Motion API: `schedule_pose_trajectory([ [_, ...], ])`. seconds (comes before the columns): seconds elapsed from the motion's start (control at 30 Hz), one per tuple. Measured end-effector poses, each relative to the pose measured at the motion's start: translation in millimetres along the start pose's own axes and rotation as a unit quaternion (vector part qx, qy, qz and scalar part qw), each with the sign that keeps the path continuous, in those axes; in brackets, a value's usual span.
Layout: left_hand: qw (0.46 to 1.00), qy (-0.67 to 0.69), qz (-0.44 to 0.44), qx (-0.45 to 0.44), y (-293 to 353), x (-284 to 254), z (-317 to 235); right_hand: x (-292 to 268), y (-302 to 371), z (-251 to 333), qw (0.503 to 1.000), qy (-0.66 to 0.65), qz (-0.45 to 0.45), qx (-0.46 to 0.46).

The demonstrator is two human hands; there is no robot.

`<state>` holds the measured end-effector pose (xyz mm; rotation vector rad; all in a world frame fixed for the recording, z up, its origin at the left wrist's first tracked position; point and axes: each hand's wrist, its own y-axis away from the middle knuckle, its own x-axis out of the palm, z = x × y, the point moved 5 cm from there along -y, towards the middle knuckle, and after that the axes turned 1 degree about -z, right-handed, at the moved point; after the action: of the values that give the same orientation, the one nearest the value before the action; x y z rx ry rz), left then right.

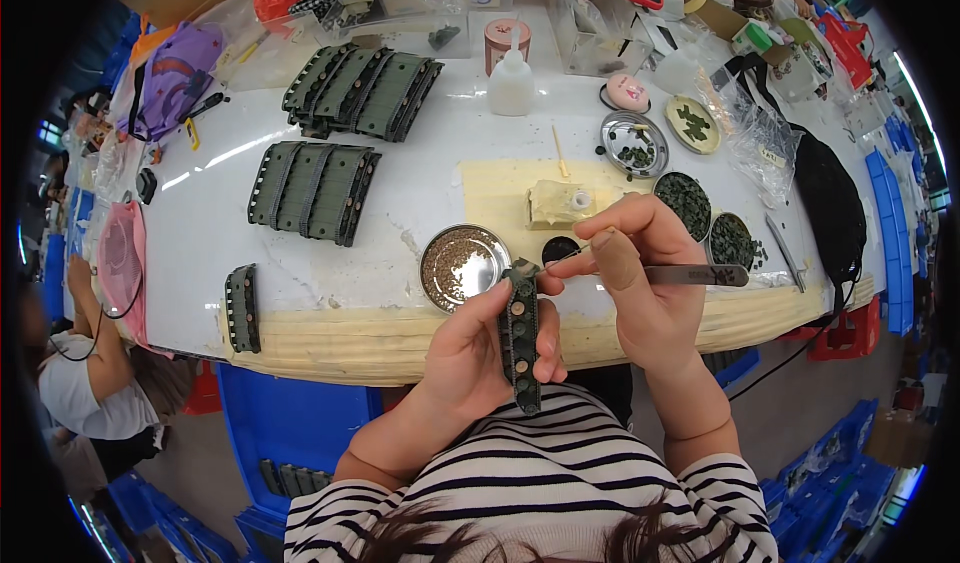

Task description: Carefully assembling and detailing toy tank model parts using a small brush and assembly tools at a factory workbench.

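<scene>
My left hand grips a narrow dark green plastic strip with round studs, some tan and some green, along it. The strip stands nearly upright in front of my chest. My right hand is closed around metal tweezers, whose broad end sticks out to the right. Between its thumb and forefinger is a thin pointed stick, close to the strip's upper end. Whether this is a separate tool I cannot tell. Just beyond the strip sits a round metal dish of small tan pieces, beside a small black pot.
Ribbed green panels lie at left, with one single strip near the front edge. Dishes of green bits stand at right, near loose pliers-like metal tool. A white squeeze bottle stands farther back. A tape-covered block sits mid-table.
</scene>
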<state>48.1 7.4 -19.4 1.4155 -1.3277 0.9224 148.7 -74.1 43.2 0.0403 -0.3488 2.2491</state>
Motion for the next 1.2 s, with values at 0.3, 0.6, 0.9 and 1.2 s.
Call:
schedule_pose_trajectory([
  [0.3, 1.000, 0.004, 0.000, -0.002, -0.6, -1.3, 0.0, -1.5, -0.2, -1.8, 1.000, -0.018, 0.008, 0.005],
  [0.6, 1.000, 0.005, 0.000, -0.004, -0.7, -2.1, 0.2, 0.0, -1.6, -1.2, 1.000, 0.002, -0.009, -0.002],
  [0.9, 1.000, 0.014, -0.012, -0.002, 0.6, -3.0, -2.6, -12.4, -5.4, 2.9, 0.998, 0.011, -0.067, -0.013],
  [1.2, 0.990, -0.128, -0.035, 0.046, 5.9, 8.8, -11.7, -28.0, -28.4, -1.6, 0.891, 0.416, -0.070, -0.167],
])
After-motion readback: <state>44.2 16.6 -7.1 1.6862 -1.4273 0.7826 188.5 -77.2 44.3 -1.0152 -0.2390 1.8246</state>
